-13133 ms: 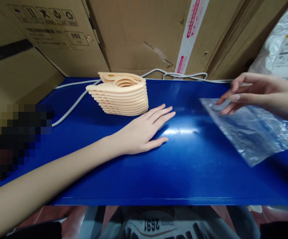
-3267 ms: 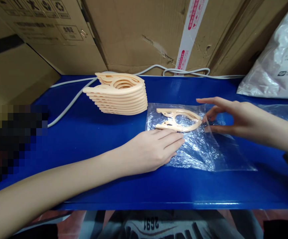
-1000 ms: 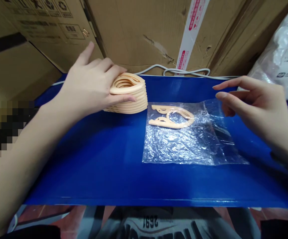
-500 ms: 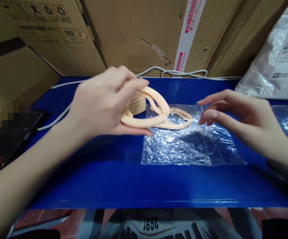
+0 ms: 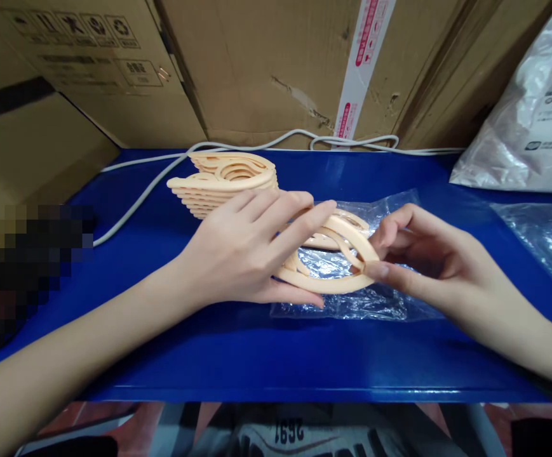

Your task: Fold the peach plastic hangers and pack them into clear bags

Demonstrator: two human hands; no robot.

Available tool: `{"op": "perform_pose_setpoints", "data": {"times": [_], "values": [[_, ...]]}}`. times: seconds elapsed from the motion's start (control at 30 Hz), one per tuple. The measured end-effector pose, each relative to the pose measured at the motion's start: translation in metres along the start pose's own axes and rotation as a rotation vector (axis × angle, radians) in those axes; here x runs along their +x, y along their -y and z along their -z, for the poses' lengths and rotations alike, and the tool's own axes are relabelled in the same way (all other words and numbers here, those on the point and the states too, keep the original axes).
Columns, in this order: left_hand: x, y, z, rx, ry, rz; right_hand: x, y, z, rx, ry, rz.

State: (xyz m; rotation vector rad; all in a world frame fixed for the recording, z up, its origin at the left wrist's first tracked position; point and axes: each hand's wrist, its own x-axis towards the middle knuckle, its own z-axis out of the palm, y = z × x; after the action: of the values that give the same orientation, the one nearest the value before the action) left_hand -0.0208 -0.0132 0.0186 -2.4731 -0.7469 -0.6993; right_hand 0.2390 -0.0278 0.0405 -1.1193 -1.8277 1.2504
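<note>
A peach plastic looped frame (image 5: pixel 340 284) is held above the clear plastic bag (image 5: pixel 337 309). My left hand (image 5: pixel 251 251) grips its left side, thumb beneath and fingers over the top. At its right end, my right hand (image 5: pixel 418 254) pinches the tip between thumb and fingers. Partly behind the held frame, another peach looped frame (image 5: pixel 359 222) lies at the bag. A stack of matching peach frames (image 5: pixel 228 181) stands on the blue table, behind my left hand. The left hand covers part of the held frame.
Cardboard boxes (image 5: pixel 276 51) line the back of the blue table (image 5: pixel 237 355). A white cable (image 5: pixel 133 219) runs along the rear and left. A white package (image 5: pixel 533 127) stands at the back right, with another clear plastic bag (image 5: pixel 547 238) in front of it.
My left hand has moved right and toward me with the frame, uncovering the stack behind. My right hand has closed on the frame's right tip.
</note>
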Motion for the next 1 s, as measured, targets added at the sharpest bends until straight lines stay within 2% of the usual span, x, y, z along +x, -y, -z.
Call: {"op": "perform_pose_setpoints", "data": {"times": [0.23, 0.47, 0.6, 0.73, 0.83, 1.0], "values": [[-0.003, 0.010, -0.002, -0.059, 0.080, 0.055, 0.005, -0.004, 0.010, 0.164, -0.070, -0.027], [-0.004, 0.014, -0.007, -0.066, 0.069, 0.049, 0.007, -0.007, 0.012, 0.115, -0.078, -0.028], [-0.005, 0.012, -0.008, -0.043, 0.019, 0.023, 0.007, -0.010, 0.014, -0.093, -0.083, 0.084], [-0.004, 0.003, -0.007, -0.061, 0.031, 0.034, 0.006, -0.012, 0.014, -0.505, -0.034, 0.395], [-0.002, -0.008, -0.005, -0.121, 0.068, 0.064, 0.005, -0.012, 0.013, -0.699, 0.053, 0.575], [0.000, -0.018, -0.002, -0.133, 0.097, 0.084, 0.004, -0.010, 0.008, -0.858, 0.073, 0.625]]}}
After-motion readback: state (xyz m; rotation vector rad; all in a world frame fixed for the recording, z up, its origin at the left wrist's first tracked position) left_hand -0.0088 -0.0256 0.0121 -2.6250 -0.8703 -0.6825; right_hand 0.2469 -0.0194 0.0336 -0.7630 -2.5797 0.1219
